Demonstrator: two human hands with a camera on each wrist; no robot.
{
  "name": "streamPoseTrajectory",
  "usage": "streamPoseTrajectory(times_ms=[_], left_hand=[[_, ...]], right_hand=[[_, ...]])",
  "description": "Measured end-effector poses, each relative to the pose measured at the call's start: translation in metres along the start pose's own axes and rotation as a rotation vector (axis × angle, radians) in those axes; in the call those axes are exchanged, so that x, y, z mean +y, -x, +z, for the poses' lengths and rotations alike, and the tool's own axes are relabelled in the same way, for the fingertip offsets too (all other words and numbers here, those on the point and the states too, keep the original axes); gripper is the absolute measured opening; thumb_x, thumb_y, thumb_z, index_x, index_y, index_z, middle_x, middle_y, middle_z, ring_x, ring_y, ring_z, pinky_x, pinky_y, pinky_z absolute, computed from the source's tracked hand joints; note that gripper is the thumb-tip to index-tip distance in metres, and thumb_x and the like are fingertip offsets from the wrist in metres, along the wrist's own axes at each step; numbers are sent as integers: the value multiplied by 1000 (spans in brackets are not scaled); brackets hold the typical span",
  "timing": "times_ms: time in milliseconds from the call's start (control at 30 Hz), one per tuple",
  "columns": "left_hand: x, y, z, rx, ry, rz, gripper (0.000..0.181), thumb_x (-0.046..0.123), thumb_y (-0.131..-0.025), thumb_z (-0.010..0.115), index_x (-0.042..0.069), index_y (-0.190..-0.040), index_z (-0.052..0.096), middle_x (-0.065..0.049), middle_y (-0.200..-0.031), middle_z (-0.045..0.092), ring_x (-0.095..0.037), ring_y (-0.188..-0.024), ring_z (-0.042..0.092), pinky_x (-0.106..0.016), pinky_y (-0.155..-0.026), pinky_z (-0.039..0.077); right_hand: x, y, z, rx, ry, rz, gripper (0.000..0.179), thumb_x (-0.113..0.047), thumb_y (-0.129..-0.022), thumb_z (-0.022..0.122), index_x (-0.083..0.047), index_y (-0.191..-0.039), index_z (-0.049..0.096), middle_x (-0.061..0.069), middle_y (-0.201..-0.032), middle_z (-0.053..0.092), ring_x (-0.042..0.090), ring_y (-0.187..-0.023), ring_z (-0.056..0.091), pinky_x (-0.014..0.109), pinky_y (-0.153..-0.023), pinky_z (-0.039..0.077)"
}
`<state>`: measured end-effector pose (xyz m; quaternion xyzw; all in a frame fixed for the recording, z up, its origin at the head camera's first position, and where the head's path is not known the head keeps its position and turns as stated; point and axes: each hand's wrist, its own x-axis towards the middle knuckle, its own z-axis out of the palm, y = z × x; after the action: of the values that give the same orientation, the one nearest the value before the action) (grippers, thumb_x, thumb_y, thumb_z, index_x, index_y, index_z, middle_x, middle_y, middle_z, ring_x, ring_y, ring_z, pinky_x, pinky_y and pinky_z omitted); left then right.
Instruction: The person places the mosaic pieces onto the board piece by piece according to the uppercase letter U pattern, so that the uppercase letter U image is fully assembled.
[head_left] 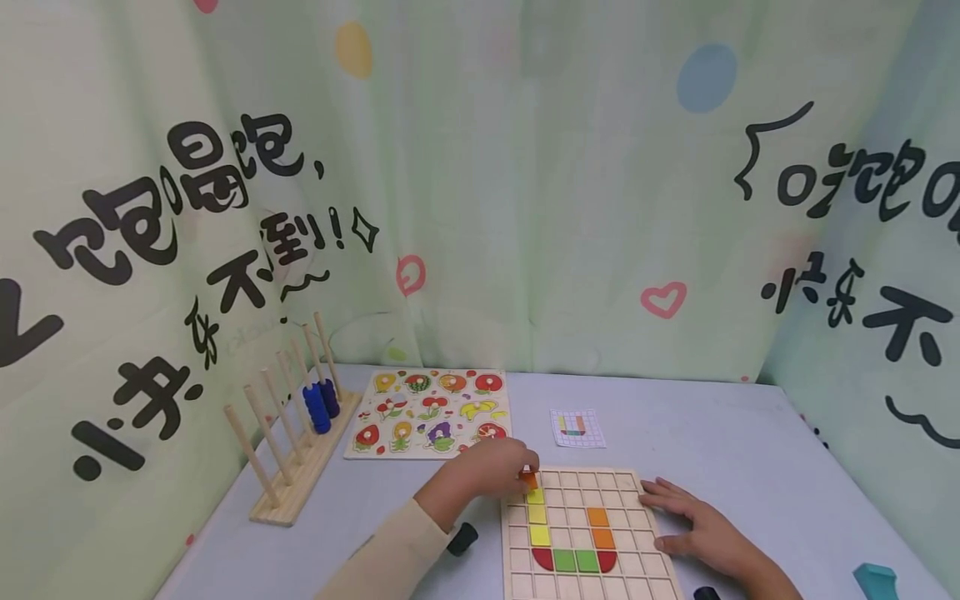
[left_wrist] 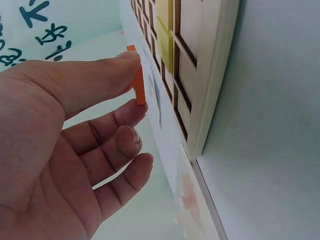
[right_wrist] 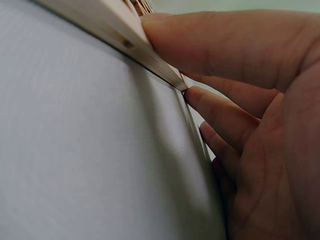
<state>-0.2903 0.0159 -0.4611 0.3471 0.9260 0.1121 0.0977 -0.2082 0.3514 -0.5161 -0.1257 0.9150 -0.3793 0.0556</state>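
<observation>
A wooden grid board (head_left: 567, 588) lies on the table. On it, colored tiles form a U: yellow squares (head_left: 538, 513) at left, orange squares (head_left: 601, 528) at right, green squares (head_left: 576, 561) below between two rounded red corner tiles (head_left: 542, 559). Thumb and forefinger of my left hand (head_left: 491, 467) pinch an orange tile (left_wrist: 139, 85) over the board's upper left corner, above the yellow column. In the left wrist view its other fingers are loosely bent. My right hand (head_left: 701, 529) rests along the board's right edge, with thumb and fingertips touching the rim (right_wrist: 125, 40).
Behind the board lies a small pattern card (head_left: 577, 427). A fruit puzzle board (head_left: 408, 457) sits at back left, beside a wooden peg rack (head_left: 300, 479) with blue pieces. Black objects (head_left: 462, 539) flank the board; a teal block (head_left: 876, 581) is at front right.
</observation>
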Motion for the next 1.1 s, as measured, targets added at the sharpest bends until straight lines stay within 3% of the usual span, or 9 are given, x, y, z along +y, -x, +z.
streamPoseTrajectory(times_ms=[200,500,767,967,1100], left_hand=[[10,-6,1,-26,2,24,24,28,-89,73,23,-112,70,13,-87,56,-5,-78,51,-21,-72,47],[26,-17,5,-54,-19,56,26,33,-88,73,27,-112,69,15,-88,57,-4,-80,51,-21,-75,47],[42,-34,12,-49,-85,144,22,35,-89,72,29,-110,69,18,-85,57,-3,-78,51,-18,-74,44],[51,-44,15,-63,-144,168,24,37,-90,70,30,-113,68,19,-86,56,-2,-77,50,-18,-74,43],[55,-48,16,-75,-141,163,25,38,-90,70,31,-114,68,19,-85,57,-2,-77,50,-18,-74,43]], right_hand=[[1,-3,0,-3,30,-5,66,-37,-72,80,-10,-130,63,18,-146,43,49,-136,24,69,-102,21],[0,-2,0,-6,24,-19,64,-37,-74,80,-12,-130,63,18,-147,42,41,-138,27,69,-101,22],[0,-1,-1,-8,16,1,65,-37,-73,80,-12,-130,63,17,-147,42,43,-138,25,69,-102,21],[1,-1,0,2,26,-28,62,-36,-74,80,-13,-129,63,17,-146,44,35,-138,28,69,-101,23],[3,0,0,14,35,-50,60,-37,-75,79,-14,-129,64,17,-145,45,19,-138,30,68,-101,24]])
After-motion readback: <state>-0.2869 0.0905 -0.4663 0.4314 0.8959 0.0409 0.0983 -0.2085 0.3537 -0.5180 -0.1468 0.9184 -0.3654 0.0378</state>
